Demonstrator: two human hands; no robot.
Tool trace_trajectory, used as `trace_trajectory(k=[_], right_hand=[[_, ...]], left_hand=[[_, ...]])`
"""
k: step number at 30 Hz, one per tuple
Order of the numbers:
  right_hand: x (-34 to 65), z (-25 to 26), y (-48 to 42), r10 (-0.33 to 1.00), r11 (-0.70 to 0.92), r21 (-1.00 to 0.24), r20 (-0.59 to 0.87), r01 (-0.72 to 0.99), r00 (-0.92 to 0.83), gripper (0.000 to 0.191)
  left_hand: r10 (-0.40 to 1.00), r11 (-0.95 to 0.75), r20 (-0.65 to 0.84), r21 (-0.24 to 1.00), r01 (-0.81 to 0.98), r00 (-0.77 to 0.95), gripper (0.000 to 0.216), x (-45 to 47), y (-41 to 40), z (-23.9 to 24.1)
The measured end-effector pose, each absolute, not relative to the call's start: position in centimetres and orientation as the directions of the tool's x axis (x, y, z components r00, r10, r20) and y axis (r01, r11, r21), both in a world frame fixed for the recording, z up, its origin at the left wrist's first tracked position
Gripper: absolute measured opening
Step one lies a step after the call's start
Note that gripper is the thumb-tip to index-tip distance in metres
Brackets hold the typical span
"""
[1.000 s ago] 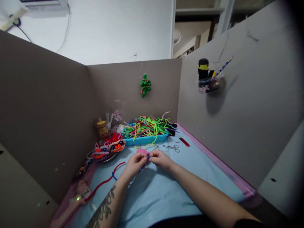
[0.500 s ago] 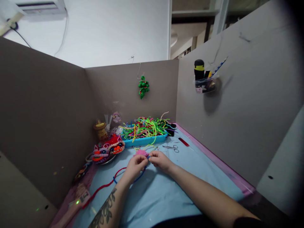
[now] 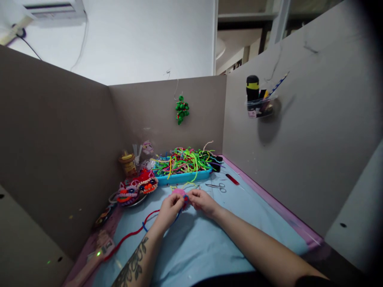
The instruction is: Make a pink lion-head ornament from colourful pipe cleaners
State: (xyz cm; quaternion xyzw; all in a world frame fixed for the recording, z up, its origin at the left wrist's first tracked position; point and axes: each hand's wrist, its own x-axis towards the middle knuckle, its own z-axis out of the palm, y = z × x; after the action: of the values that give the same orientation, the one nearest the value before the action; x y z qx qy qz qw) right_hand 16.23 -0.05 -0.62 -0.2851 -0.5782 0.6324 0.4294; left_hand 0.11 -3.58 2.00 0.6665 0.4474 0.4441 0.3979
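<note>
Over the light blue mat, my left hand and my right hand meet with their fingers pinched together on a small pink fuzzy pipe-cleaner piece. A blue pipe cleaner runs out from between the fingers and trails down under my left hand. A red pipe cleaner lies on the mat to the left, beside my tattooed left forearm.
A blue tray heaped with coloured pipe cleaners stands behind the hands. Scissors and a red stick lie to its right. Finished red and pink figures sit at left, a pink glue gun nearer. Grey cardboard walls enclose the mat.
The hands have stayed in place and keep working the pink piece; the blue pipe cleaner has shifted slightly between the fingers. The view has moved a little.
</note>
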Motion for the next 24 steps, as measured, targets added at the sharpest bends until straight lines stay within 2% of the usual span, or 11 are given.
trace_trajectory(k=[3,5,7,9,11,13,17,20,24], right_hand=[[17.0,-0.1,0.8,0.928,0.109,-0.97,0.177,-0.217,-0.327,0.041],[18.4,0.2,1.9,0.956,0.205,-0.968,0.23,-0.146,-0.182,0.038],[20.8,0.4,3.4,0.946,0.324,-0.946,0.323,0.024,-0.029,0.032],[23.7,0.3,5.0,0.91,0.381,-0.877,0.412,0.291,0.049,0.025],[26.5,-0.1,6.3,0.934,0.252,-0.752,0.353,0.609,0.05,0.017],[28.7,-0.8,7.2,0.986,0.012,-0.529,0.147,0.849,0.078,0.015],[30.1,-2.6,8.4,0.993,-0.075,-0.444,0.045,0.893,0.106,0.005],[29.9,-3.5,8.9,0.994,-0.086,-0.426,0.027,0.901,0.107,0.013],[30.0,-3.9,9.4,0.996,-0.069,-0.418,0.02,0.906,0.085,0.013]], left_hand=[[0.955,-0.277,0.237,0.93,0.243,0.181,0.026,-0.1,-3.5,1.9],[0.956,-0.274,0.234,0.929,0.248,0.18,0.026,-0.3,-3.5,1.8],[0.956,-0.274,0.233,0.926,0.258,0.178,0.026,-0.3,-3.5,1.8],[0.956,-0.275,0.235,0.924,0.266,0.173,0.026,-0.4,-3.5,1.9],[0.959,-0.271,0.236,0.926,0.263,0.158,0.026,-0.5,-3.4,1.9],[0.963,-0.261,0.234,0.932,0.251,0.131,0.026,-0.8,-3.2,1.8],[0.963,-0.269,0.255,0.929,0.255,0.086,0.027,-1.7,-2.5,1.4],[0.959,-0.281,0.251,0.907,0.314,0.133,0.026,-2.7,-2.1,1.4],[0.956,-0.289,0.239,0.864,0.413,0.169,0.026,-4.0,-2.0,2.4]])
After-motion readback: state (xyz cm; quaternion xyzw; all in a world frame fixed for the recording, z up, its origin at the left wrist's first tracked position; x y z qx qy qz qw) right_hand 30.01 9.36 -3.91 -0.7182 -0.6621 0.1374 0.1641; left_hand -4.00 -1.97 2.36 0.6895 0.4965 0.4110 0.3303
